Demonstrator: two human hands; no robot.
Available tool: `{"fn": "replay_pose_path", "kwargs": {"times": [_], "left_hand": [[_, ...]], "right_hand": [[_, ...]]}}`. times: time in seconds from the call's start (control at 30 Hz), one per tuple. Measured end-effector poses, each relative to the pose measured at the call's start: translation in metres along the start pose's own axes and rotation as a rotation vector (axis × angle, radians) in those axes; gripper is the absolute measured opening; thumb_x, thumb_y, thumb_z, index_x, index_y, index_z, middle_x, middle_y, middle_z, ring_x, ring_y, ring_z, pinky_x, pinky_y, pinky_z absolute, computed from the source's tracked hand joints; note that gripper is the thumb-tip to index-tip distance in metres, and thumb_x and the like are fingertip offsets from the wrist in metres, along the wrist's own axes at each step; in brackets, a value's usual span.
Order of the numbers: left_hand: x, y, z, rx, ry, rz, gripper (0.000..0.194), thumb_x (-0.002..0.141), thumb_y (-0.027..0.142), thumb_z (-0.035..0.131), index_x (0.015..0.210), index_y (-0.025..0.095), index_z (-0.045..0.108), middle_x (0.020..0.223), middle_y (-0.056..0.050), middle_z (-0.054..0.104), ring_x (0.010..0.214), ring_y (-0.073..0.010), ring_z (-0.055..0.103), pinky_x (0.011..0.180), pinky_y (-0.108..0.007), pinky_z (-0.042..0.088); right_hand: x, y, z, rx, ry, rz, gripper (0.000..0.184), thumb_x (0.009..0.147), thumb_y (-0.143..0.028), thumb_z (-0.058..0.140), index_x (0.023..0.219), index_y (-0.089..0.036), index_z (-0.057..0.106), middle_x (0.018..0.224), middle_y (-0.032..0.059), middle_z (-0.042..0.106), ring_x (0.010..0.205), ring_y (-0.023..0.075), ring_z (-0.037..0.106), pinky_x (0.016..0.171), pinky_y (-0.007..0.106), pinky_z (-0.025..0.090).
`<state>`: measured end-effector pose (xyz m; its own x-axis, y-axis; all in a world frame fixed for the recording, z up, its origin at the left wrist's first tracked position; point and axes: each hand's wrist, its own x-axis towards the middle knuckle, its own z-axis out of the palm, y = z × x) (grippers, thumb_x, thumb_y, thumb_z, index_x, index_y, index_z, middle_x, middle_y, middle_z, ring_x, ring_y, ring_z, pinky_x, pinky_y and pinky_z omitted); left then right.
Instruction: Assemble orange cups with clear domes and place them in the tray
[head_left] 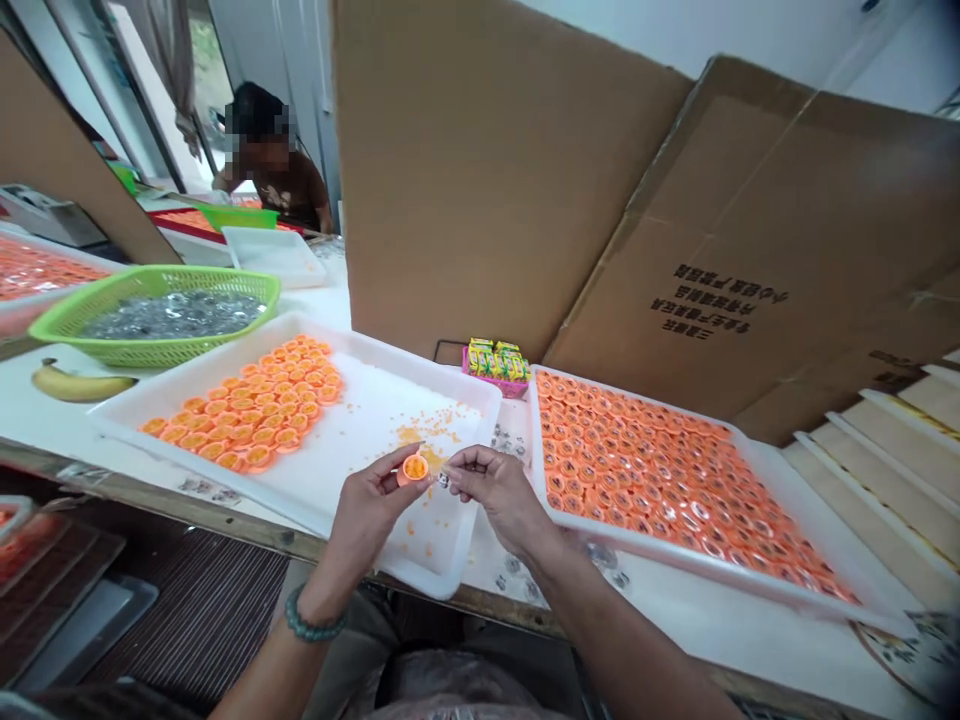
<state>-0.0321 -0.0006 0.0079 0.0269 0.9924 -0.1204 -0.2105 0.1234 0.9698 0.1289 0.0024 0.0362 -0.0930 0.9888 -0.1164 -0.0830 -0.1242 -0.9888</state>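
Observation:
My left hand (375, 495) pinches a small round orange cup (415, 468) with yellow-orange bits inside, over the near right part of a white tray (360, 350). Just to its right, the fingertips of my right hand (495, 490) close on a small clear disc with a dark print (443, 480). The disc is close beside the cup; whether they touch I cannot tell. Many similar orange cups (255, 410) stand grouped in the tray's left half. Loose yellow-orange crumbs (435, 425) lie scattered on the tray floor.
On the right, another white tray (772, 470) is full of orange cups with printed clear tops. A green basket (60, 320) of clear pieces and a banana (82, 382) are at left. Small yellow packets (495, 360) sit by tall cardboard (480, 180). Another person (285, 180) sits behind.

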Motion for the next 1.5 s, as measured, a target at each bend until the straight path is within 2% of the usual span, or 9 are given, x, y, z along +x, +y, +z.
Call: {"fn": "replay_pose_path", "kwargs": {"times": [0.17, 0.3, 0.6, 0.83, 1.0, 1.27, 1.5], "left_hand": [[0.001, -0.006, -0.001, 0.001, 0.025, 0.042, 0.053, 0.063, 0.027, 0.074, 0.114, 0.021, 0.061, 0.088, -0.002, 0.069, 0.076, -0.0169, 0.063, 0.069, -0.027, 0.052], [0.003, -0.009, -0.001, 0.013, 0.03, 0.093, 0.046, 0.064, 0.027, 0.073, 0.109, 0.021, 0.063, 0.099, -0.004, 0.067, 0.085, -0.0194, 0.063, 0.074, -0.029, 0.051], [-0.001, -0.008, 0.002, 0.154, 0.092, 0.095, 0.035, 0.069, 0.036, 0.07, 0.101, 0.02, 0.066, 0.093, -0.005, 0.071, 0.086, -0.0222, 0.065, 0.075, -0.029, 0.05], [-0.002, -0.006, 0.003, 0.141, 0.053, 0.073, 0.035, 0.068, 0.034, 0.071, 0.101, 0.022, 0.068, 0.094, -0.003, 0.072, 0.087, -0.0226, 0.066, 0.076, -0.029, 0.051], [-0.002, -0.007, 0.003, 0.204, 0.091, 0.098, 0.035, 0.07, 0.036, 0.069, 0.103, 0.024, 0.068, 0.096, -0.002, 0.072, 0.087, -0.0216, 0.065, 0.076, -0.028, 0.05], [-0.003, -0.008, 0.001, 0.304, 0.052, 0.152, 0.031, 0.073, 0.036, 0.066, 0.102, 0.024, 0.068, 0.092, -0.001, 0.072, 0.083, -0.0198, 0.065, 0.073, -0.027, 0.049], [-0.003, -0.003, 0.002, 0.301, 0.005, 0.147, 0.025, 0.074, 0.034, 0.065, 0.095, 0.021, 0.07, 0.085, 0.0, 0.073, 0.08, -0.0186, 0.065, 0.07, -0.024, 0.048]], "right_hand": [[0.009, 0.004, 0.016, 0.075, -0.036, 0.013, 0.02, 0.065, -0.032, 0.072, 0.074, -0.015, 0.065, 0.061, -0.0005, 0.059, 0.055, 0.0091, 0.051, 0.055, 0.023, 0.038], [0.017, 0.001, 0.017, 0.005, -0.051, -0.008, 0.02, 0.064, -0.032, 0.073, 0.073, -0.015, 0.066, 0.061, -0.0013, 0.059, 0.055, 0.0085, 0.049, 0.056, 0.023, 0.038], [0.031, -0.004, 0.019, -0.156, -0.11, -0.016, 0.018, 0.063, -0.03, 0.072, 0.072, -0.015, 0.066, 0.065, -0.0004, 0.062, 0.057, 0.009, 0.049, 0.056, 0.022, 0.038], [0.033, -0.007, 0.017, -0.104, -0.139, 0.042, 0.021, 0.06, -0.032, 0.074, 0.069, -0.014, 0.067, 0.063, -0.0003, 0.061, 0.055, 0.0081, 0.047, 0.054, 0.022, 0.037], [0.032, -0.004, 0.018, -0.172, -0.135, 0.0, 0.018, 0.062, -0.03, 0.072, 0.07, -0.014, 0.067, 0.063, -0.0007, 0.06, 0.055, 0.0083, 0.047, 0.054, 0.022, 0.037], [0.029, -0.008, 0.022, -0.23, -0.12, -0.007, 0.02, 0.063, -0.032, 0.072, 0.071, -0.014, 0.067, 0.064, -0.0005, 0.061, 0.057, 0.0093, 0.05, 0.055, 0.022, 0.04], [0.027, -0.003, 0.021, -0.231, -0.117, -0.055, 0.013, 0.067, -0.028, 0.068, 0.073, -0.016, 0.067, 0.066, -0.0007, 0.063, 0.057, 0.0095, 0.052, 0.056, 0.022, 0.042]]}}
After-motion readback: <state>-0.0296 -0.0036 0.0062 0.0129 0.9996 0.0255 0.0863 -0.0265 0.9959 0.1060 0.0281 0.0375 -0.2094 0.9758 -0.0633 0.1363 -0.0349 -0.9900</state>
